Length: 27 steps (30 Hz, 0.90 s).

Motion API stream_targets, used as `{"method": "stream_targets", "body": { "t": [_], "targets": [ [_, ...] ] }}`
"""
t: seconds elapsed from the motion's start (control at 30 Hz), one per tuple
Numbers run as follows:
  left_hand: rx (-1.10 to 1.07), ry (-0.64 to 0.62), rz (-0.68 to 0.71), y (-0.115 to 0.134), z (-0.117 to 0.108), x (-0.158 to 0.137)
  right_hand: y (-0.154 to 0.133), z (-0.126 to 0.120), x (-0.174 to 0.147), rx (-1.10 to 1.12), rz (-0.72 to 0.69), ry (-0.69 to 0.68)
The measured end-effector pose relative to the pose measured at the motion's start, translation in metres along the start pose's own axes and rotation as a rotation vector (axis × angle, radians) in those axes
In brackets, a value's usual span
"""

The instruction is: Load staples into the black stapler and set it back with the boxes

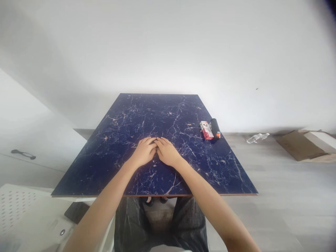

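My left hand (144, 151) rests palm down on the blue marbled table (157, 115), fingers pointing forward and in. Beside it lies my right hand (167, 152), also palm down, and the fingertips of the two hands touch or slightly overlap. Nothing shows in either hand; the undersides of the palms are hidden. Toward the right edge of the tabletop sits a small red and white box (207, 130), well away from my right hand. Against its right side lies a black cylinder-shaped item (214, 126) with an orange patch at its near end.
A white wall (162, 49) stands behind the table. On the floor to the right are a clear plastic bottle (257, 138) and an open cardboard box (301, 145). At the left are a white cabinet with a dark handle (23, 154) and a white perforated surface (18, 206).
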<state>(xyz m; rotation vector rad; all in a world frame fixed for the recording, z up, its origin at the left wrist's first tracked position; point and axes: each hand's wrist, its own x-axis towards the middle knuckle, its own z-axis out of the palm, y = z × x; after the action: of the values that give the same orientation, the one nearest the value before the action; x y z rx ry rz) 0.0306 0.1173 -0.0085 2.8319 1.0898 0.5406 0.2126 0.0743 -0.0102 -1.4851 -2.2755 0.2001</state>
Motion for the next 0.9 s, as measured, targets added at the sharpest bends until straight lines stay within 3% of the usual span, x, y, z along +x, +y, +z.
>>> {"method": "stream_targets", "body": {
  "t": [0.73,0.9],
  "targets": [
    [-0.063,-0.002,0.002,0.001,-0.003,0.001,0.004,-0.002,-0.002,0.069,-0.071,0.048],
    [-0.123,-0.014,-0.018,-0.001,-0.004,0.002,0.004,-0.009,-0.004,0.159,-0.033,0.067]
  ]
}}
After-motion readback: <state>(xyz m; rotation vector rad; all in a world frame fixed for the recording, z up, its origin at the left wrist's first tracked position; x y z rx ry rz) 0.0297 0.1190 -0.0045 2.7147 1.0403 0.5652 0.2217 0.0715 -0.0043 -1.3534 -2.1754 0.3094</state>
